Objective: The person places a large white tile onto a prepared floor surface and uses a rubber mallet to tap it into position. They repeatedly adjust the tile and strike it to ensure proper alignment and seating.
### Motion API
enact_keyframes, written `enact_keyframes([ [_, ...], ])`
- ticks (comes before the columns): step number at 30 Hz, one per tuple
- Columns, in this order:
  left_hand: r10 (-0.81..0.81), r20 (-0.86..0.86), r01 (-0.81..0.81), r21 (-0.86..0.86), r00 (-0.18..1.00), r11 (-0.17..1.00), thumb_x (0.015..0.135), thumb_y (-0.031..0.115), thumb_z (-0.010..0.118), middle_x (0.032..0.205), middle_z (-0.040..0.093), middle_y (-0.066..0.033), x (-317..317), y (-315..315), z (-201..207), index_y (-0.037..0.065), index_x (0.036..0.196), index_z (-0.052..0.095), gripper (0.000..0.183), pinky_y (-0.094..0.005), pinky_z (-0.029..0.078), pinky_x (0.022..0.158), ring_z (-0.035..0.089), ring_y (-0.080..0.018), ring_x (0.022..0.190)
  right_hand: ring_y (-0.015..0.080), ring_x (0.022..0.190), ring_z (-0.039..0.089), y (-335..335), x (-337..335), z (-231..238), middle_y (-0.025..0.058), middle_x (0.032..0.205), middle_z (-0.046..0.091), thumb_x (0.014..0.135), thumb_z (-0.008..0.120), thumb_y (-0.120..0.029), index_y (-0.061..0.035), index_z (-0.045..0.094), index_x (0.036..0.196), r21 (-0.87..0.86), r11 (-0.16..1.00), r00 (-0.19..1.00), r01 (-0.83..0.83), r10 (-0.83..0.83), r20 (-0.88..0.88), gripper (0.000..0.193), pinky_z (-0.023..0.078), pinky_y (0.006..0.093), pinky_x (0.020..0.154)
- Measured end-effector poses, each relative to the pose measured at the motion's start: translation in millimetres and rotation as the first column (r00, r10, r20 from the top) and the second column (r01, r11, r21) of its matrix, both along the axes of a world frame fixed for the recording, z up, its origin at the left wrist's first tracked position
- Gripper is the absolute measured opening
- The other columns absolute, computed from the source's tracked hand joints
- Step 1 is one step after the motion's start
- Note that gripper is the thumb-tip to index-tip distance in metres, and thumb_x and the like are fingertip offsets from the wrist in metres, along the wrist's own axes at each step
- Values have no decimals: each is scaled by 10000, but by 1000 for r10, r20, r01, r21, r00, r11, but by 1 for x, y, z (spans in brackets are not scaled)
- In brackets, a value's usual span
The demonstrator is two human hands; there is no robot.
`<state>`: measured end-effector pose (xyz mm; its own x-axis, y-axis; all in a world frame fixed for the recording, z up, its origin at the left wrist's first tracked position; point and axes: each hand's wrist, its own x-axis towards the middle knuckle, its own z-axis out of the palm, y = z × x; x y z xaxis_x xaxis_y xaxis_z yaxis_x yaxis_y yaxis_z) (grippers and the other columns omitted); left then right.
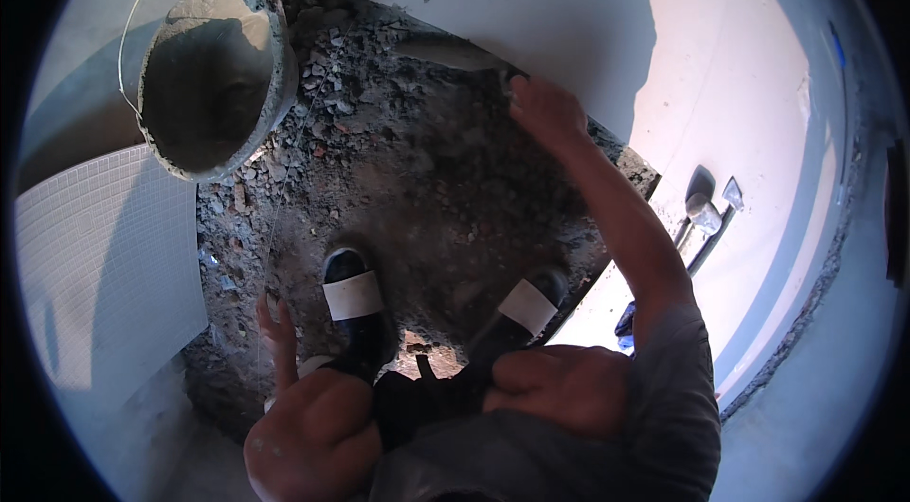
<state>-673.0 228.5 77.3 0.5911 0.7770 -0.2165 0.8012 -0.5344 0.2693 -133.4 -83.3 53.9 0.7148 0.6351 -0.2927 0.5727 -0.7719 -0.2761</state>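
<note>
My right hand [548, 111] is closed at the edge of a large white slab [531, 0]. It grips what looks like a trowel [450, 53], whose long flat blade points left over the rubble; the handle is hidden by my fingers. Low on the left, my left hand [277, 329] hangs beside my knee with its fingers apart, and nothing plain to see is in them. A thin string [284, 182] runs across the loose rubble [417, 156] close to that hand.
A mortar-crusted bucket [282, 90] with a wire handle stands at the far left. Below it lies a tile [104, 265] with a gridded face. On the pale surface at right rest a mallet [702, 212] and a flat-bladed tool [732, 195]. A blue item [625, 324] lies near my right elbow.
</note>
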Motion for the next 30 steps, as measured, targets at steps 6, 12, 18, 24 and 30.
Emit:
enact_keyframes([
  [6,5,21,-6,33,1000,999,941,227,604,1334,510,-250,15,20,-2,0,1329,483,467,-465,385,1033,473,-424,1251,332,990,639,-156,-29,-18,125,1021,621,875,605,-326,-111,544,1093,-170,980,994,106,-109,-6,312,521,486,837],
  [12,-93,28,91,61,995,994,940,202,601,1336,514,-236,34,23,5,17,1334,485,450,-461,375,1045,469,-411,1261,103,794,460,-284,-94,-1,-26,920,545,944,439,-300,-161,528,897,170,-18,170,985,127,-977,171,328,286,639],
  [18,-561,38,559,52,827,828,901,105,620,1319,543,-198,147,15,45,13,1280,538,398,-442,389,1045,484,-380,1262,322,875,644,-229,-218,35,122,924,624,814,618,-402,-120,596,1016,45,984,842,172,-124,-525,347,531,461,714],
  [24,-952,-3,947,104,306,304,843,66,646,1221,595,-168,318,-29,124,19,1118,616,281,-460,424,1010,524,-351,1215,311,917,653,-171,-264,33,139,985,654,848,612,-446,-101,652,941,92,976,775,196,-97,-624,360,527,437,772],
  [30,-995,-92,945,318,-44,-71,845,113,649,1206,596,-123,460,-59,95,50,1075,634,239,-457,422,990,530,-322,1192,363,1074,538,-314,-196,33,162,1124,575,854,682,-363,-61,550,1184,247,507,409,826,-840,356,466,433,447,910],
])
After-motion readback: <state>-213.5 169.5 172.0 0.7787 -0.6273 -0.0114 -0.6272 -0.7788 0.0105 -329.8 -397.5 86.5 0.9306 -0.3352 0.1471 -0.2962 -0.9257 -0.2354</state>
